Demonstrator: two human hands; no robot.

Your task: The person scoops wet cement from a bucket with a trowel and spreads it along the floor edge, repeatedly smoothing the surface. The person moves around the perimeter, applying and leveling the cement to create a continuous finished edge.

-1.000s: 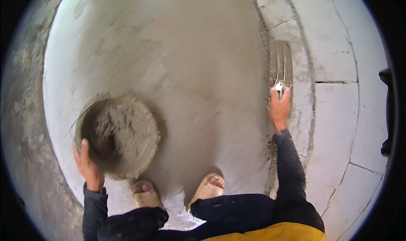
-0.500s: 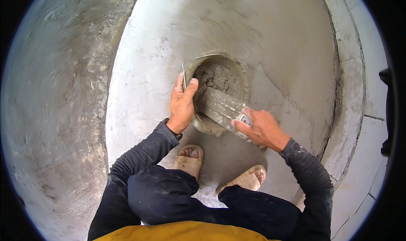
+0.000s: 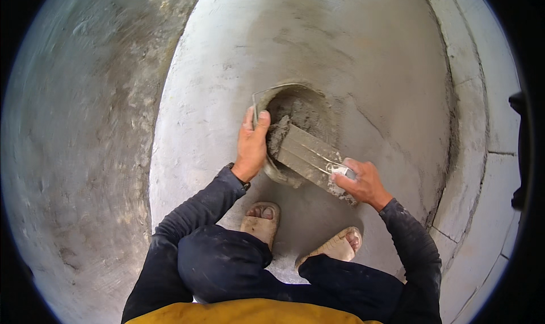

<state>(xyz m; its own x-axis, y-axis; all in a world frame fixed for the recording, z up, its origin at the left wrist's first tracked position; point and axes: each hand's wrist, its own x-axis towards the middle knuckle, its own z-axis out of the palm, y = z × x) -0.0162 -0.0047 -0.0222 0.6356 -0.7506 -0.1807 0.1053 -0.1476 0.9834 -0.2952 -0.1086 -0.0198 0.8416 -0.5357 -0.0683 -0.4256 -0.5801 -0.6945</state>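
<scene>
A round, mortar-crusted bucket (image 3: 276, 174) stands on the floor before me, tilted toward me, its thin wire handle (image 3: 278, 86) raised along the far left rim. Wet grey mortar (image 3: 304, 111) lies inside. My left hand (image 3: 251, 151) is closed on the bucket's left rim, thumb on the inner side. Gripped by its handle in my right hand (image 3: 368, 185) is a rectangular plastering trowel (image 3: 309, 153). Its blade slants across the bucket's near right rim, and a lump of mortar (image 3: 277, 135) sits at the blade's left end, close to my left thumb.
My two sandalled feet (image 3: 261, 224) stand just behind the bucket. Smooth grey plastered floor (image 3: 392, 85) spreads around it. A rough, darker curved surface (image 3: 85, 125) runs along the left, and pale slabs with joints (image 3: 471, 153) border the right.
The trowel blade, blurred earlier with its end down in the bucket, now shows clearly with a mortar lump at its left end. My left hand keeps its grip on the rim.
</scene>
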